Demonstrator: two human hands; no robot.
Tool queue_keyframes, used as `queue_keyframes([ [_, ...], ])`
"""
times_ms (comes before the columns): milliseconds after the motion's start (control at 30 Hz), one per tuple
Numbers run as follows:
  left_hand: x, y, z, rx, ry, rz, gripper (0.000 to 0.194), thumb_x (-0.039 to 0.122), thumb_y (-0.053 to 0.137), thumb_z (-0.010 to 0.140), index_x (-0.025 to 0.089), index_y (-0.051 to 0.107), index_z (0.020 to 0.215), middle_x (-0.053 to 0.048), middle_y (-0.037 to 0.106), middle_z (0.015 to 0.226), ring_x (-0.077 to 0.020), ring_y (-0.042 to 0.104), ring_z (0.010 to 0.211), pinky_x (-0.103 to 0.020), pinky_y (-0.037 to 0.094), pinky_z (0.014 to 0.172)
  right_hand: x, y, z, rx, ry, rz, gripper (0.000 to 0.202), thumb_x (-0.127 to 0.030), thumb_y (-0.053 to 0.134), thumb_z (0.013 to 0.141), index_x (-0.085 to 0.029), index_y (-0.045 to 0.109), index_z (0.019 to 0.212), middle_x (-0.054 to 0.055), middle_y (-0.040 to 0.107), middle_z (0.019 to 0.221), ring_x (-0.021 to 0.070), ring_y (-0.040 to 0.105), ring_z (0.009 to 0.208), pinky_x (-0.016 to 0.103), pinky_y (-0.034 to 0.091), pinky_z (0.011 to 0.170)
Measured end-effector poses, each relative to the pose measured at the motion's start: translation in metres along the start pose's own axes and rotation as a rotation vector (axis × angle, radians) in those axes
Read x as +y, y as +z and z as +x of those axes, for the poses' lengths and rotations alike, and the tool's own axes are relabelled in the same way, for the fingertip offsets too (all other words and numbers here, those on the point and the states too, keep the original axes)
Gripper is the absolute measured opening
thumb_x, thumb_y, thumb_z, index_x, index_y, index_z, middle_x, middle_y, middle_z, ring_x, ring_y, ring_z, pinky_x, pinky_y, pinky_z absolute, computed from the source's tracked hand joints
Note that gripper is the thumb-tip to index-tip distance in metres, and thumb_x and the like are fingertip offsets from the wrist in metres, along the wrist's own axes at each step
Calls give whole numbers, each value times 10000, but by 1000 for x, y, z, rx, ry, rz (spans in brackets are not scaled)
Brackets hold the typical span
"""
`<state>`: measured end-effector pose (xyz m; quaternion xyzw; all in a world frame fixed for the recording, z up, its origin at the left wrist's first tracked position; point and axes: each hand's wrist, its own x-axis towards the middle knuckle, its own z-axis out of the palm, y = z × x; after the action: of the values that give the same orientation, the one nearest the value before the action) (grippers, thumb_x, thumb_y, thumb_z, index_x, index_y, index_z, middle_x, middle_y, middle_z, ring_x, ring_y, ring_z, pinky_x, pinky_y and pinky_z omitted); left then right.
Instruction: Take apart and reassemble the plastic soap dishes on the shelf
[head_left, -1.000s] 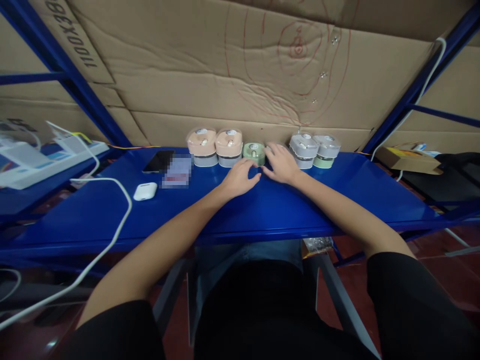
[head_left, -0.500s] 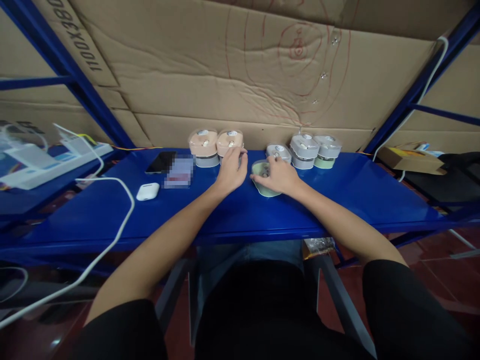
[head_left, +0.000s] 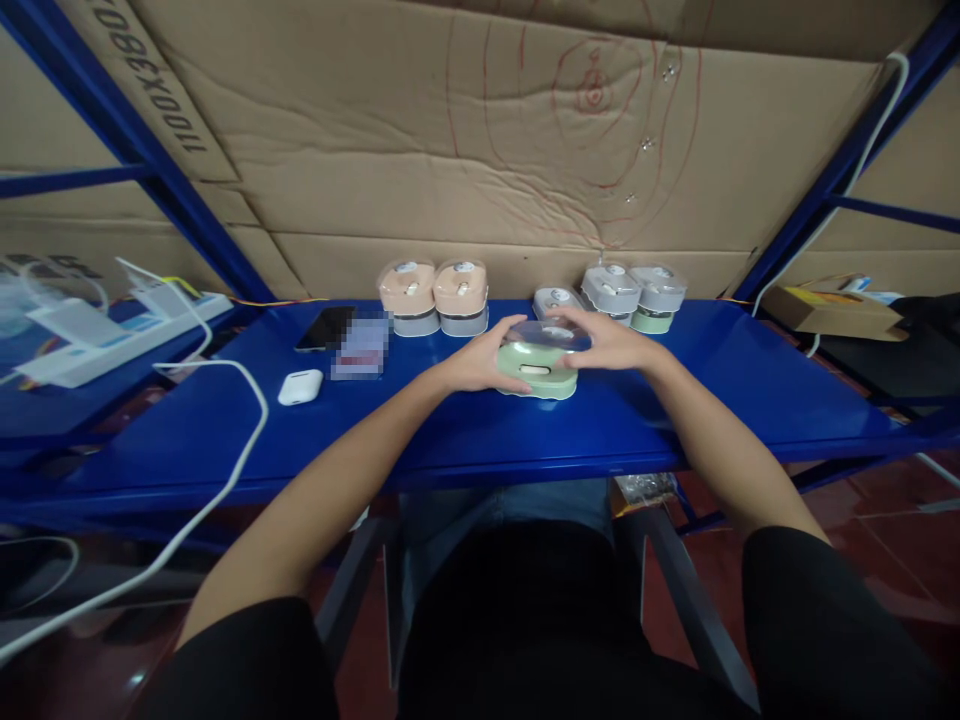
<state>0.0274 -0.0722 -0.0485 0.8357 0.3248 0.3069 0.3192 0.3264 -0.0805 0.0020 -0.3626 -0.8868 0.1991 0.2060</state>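
Note:
Both my hands hold a small light-green plastic box with a clear top and a pale oblong latch on its front, low over the blue table. My left hand grips its left side, thumb at the lower front. My right hand curls round the right side, with its fingers over the clear top and its thumb on the front. Behind my right hand are a low grey box, a grey-topped box and another grey-topped box with a green base.
Two peach-topped boxes with grey bases stand at the back. To the left lie a black phone, a blurred-out flat item and a white earbud case. A white cable and a power strip are farther left.
My left hand has come from beside the peach box to the green box's left side. My right hand has shifted to its right side. The green box now looks taller, with a latch facing me.

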Motion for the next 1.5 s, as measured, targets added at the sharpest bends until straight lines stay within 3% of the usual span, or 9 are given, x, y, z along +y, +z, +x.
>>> queue_keyframes([
  [67,1,0,0,2,17,95,1264,576,1061,678,208,488,1743,-209,713,1515,-443,696,1445,-626,528,1268,11,-15,-8,58,117,-52,862,-663,804,931,-208,632,1643,150,817,1393,403,771,1249,551,623,1096],
  [200,7,1,-3,-89,63,290,616,664,870,927,247,856,1380,-171,681,1567,-417,684,1452,-599,504,1301,36,-31,-22,80,358,-83,758,-742,686,1029,-194,710,1553,151,862,1228,376,819,1106,517,643,1019],
  [267,10,3,-4,-112,69,330,514,653,782,1011,264,901,1327,-163,659,1604,-413,642,1512,-588,489,1320,43,-32,-25,63,426,-28,725,-745,678,1047,-215,711,1541,135,875,1193,346,835,1032,483,655,960],
  [533,6,3,2,-23,88,344,557,601,531,1133,190,902,1197,-182,737,1455,-351,711,1364,-543,537,1274,43,-41,-30,-29,410,-20,844,-806,730,955,-204,719,1547,133,867,1105,347,812,1010,498,642,974],
  [733,-2,-29,3,105,5,449,564,619,478,1120,204,856,1065,-183,789,1214,-367,722,1272,-571,542,1231,58,-46,-35,-115,389,-110,1017,-727,935,747,-250,692,1612,156,821,1427,446,779,1272,610,631,1133],
  [1000,-10,-43,0,-35,-197,566,646,801,692,910,199,847,1089,-170,731,1199,-414,737,1194,-569,579,1152,59,-34,-31,-141,371,-157,1170,-681,1008,663,-248,638,1684,172,768,1566,472,752,1380,619,620,1189],
  [1167,10,-27,-1,118,-56,435,545,735,734,971,218,813,1121,-159,724,1359,-386,688,1351,-557,526,1256,52,-39,-32,-91,426,-164,1074,-746,955,707,-212,704,1605,180,817,1444,464,779,1297,603,619,1167],
  [1367,33,18,-5,25,6,362,496,642,841,940,235,780,1217,-144,653,1500,-377,676,1417,-552,516,1295,50,-57,-40,134,488,-183,1070,-844,861,759,-183,714,1588,168,836,1282,423,794,1163,588,630,1100],
  [1500,33,28,-4,21,2,379,608,599,888,907,225,731,1360,-157,624,1583,-396,631,1492,-559,493,1324,48,-55,-40,232,485,-170,1095,-846,883,743,-176,710,1592,170,827,1256,418,783,1138,596,630,1079],
])
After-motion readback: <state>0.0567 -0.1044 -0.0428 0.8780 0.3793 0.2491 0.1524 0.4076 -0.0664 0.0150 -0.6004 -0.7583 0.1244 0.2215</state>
